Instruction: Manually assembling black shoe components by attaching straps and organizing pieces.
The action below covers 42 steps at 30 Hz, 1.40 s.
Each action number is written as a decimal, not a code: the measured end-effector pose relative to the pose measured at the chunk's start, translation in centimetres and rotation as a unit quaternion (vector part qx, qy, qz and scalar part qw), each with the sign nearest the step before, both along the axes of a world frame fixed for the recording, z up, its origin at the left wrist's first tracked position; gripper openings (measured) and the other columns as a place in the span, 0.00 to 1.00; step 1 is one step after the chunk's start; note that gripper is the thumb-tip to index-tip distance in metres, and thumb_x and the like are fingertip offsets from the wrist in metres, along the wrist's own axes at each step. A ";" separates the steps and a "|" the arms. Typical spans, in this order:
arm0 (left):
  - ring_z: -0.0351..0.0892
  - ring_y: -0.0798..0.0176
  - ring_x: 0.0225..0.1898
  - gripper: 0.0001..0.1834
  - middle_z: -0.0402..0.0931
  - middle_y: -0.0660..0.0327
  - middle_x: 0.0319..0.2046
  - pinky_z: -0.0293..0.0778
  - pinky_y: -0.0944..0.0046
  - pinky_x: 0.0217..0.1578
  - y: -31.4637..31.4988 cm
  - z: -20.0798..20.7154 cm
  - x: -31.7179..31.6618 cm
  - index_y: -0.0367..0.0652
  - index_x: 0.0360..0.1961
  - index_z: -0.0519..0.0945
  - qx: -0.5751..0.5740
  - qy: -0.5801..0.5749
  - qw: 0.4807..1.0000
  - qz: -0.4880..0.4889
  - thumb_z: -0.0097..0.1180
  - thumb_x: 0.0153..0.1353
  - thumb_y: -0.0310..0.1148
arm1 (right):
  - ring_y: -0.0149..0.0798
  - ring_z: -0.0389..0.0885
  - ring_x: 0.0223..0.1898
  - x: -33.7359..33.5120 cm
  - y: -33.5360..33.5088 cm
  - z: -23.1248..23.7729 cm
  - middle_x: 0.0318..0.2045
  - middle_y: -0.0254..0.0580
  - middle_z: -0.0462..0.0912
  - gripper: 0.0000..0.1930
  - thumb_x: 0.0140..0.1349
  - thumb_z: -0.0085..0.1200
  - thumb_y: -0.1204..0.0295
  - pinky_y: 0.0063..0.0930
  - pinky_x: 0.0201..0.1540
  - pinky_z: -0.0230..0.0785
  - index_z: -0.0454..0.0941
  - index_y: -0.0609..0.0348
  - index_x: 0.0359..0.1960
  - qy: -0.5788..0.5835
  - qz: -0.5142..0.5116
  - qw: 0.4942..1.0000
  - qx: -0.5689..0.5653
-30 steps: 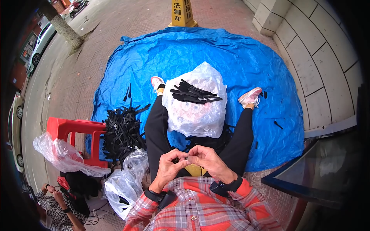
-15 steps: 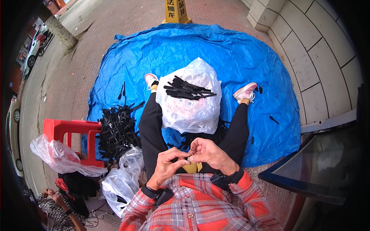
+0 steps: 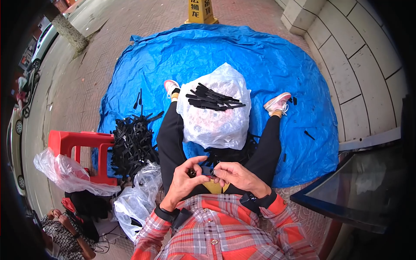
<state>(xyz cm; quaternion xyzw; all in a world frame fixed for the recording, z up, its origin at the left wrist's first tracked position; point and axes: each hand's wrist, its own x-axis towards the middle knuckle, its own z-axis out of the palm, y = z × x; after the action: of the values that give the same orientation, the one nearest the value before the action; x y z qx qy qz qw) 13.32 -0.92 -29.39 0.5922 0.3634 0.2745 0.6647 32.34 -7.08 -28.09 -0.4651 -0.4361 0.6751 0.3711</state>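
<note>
Both hands, left hand (image 3: 184,180) and right hand (image 3: 232,175), pinch a small black part (image 3: 207,170) between them.

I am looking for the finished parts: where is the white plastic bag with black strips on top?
In the head view, the white plastic bag stands centre, on the blue tarp between the person's legs.

Daylight, even and diffuse; shadows under my legs and beside the red stool (image 3: 76,145) are soft and faint. Colours read saturated on the blue tarp (image 3: 225,56). Mild sheen on the clear plastic bag (image 3: 214,117), no hard glare. Centre is sharp; my hands look slightly soft. Strong fisheye bending toward the rim, with black vignette at the corners.
</note>
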 end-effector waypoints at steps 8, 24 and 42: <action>0.57 0.80 0.14 0.07 0.75 0.62 0.23 0.50 0.78 0.13 -1.0 -1.4 0.9 0.37 0.35 0.72 -0.280 -0.092 0.954 -0.048 0.46 0.63 0.31 | 0.21 0.69 0.24 -0.6 -0.6 -2.6 0.21 0.33 0.75 0.10 0.60 0.49 0.70 0.17 0.26 0.63 0.74 0.65 0.27 -0.124 -0.061 0.989 0.059; 0.67 0.74 0.17 0.10 0.76 0.65 0.22 0.63 0.74 0.17 1.3 -6.2 2.8 0.34 0.36 0.75 -0.207 0.071 0.975 -0.024 0.51 0.60 0.32 | 0.51 0.75 0.32 1.5 -0.4 -11.4 0.26 0.51 0.74 0.06 0.57 0.47 0.73 0.40 0.34 0.66 0.74 0.64 0.30 -0.320 -0.078 0.935 0.134; 0.72 0.71 0.22 0.09 0.76 0.60 0.26 0.66 0.76 0.19 5.6 -8.2 -0.2 0.33 0.39 0.76 -0.528 -0.098 0.843 0.026 0.50 0.59 0.25 | 0.43 0.69 0.37 12.9 17.5 -16.6 0.29 0.44 0.71 0.05 0.50 0.46 0.75 0.34 0.39 0.61 0.71 0.60 0.29 -0.723 0.000 0.636 0.271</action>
<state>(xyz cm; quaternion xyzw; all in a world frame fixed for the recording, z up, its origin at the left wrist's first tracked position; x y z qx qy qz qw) 13.13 4.70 -37.55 0.1118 0.4012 0.1149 0.9019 45.27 10.45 -44.72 -0.6834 -0.7281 -0.0252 0.0470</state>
